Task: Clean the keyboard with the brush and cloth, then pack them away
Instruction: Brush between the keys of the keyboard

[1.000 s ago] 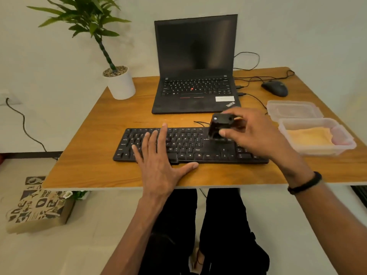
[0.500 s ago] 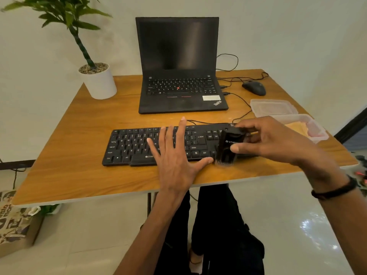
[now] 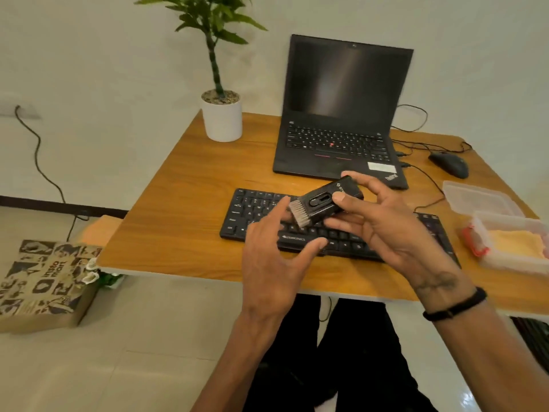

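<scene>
Brush (image 3: pixel 325 203): black body, pale bristles pointing toward 8 o'clock, held in the air above the middle of the keyboard (image 3: pixel 255 214). Right hand (image 3: pixel 383 230) has it in a closed grip, thumb on top of the body, fingers curled beneath. Left hand (image 3: pixel 274 263) sits at 7 o'clock of the brush, fingers spread and relaxed, holding nothing; its fingertips are at the bristles, contact cannot be told.

Keyboard lies flat on the wooden table (image 3: pixel 184 233), near the front edge. Yellow cloth (image 3: pixel 517 243) lies inside an open clear container (image 3: pixel 505 263) at 3 o'clock of the keyboard; a clear lid (image 3: pixel 478 197) rests just behind it.

At 12 o'clock of the keyboard: open laptop (image 3: pixel 341 114), screen dark. Mouse (image 3: pixel 450 163) at 2 o'clock, potted plant (image 3: pixel 221 114) at 11 o'clock. Printed paper bag (image 3: pixel 44 281) on the floor at 9 o'clock.
</scene>
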{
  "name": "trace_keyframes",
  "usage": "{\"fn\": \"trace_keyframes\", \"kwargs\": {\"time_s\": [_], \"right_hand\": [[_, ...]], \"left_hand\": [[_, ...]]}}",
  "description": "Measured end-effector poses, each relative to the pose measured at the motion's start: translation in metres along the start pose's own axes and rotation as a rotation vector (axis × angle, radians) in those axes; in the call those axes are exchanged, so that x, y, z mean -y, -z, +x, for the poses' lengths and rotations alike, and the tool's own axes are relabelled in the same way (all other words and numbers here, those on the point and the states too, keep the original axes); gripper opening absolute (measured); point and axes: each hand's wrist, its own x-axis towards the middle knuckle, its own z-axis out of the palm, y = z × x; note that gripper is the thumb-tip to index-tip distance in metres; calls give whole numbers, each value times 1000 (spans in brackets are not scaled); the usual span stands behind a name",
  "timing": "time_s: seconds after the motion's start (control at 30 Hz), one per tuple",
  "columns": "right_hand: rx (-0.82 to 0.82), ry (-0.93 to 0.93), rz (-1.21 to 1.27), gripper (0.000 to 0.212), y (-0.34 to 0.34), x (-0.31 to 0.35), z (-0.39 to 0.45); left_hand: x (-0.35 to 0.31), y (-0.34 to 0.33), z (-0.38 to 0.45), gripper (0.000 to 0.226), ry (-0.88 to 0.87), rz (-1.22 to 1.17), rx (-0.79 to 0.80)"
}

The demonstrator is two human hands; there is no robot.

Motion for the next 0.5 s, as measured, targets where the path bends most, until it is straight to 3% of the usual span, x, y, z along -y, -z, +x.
{"fn": "trace_keyframes", "kwargs": {"time_s": [0.17, 0.27, 0.37, 0.5], "right_hand": [[106, -97, 101, 45, -60, -19, 15], [147, -135, 10, 47, -96, -37, 18], [188, -168, -53, 33, -133, -56, 24], [202, -182, -11, 33, -174, -77, 35]], "left_hand": [[22, 51, 20, 75, 143, -156, -192], [34, 83, 35, 71, 231, -293, -301], [45, 109, 48, 64, 313, -388, -375], [62, 132, 64, 34, 331, -298, -421]]}}
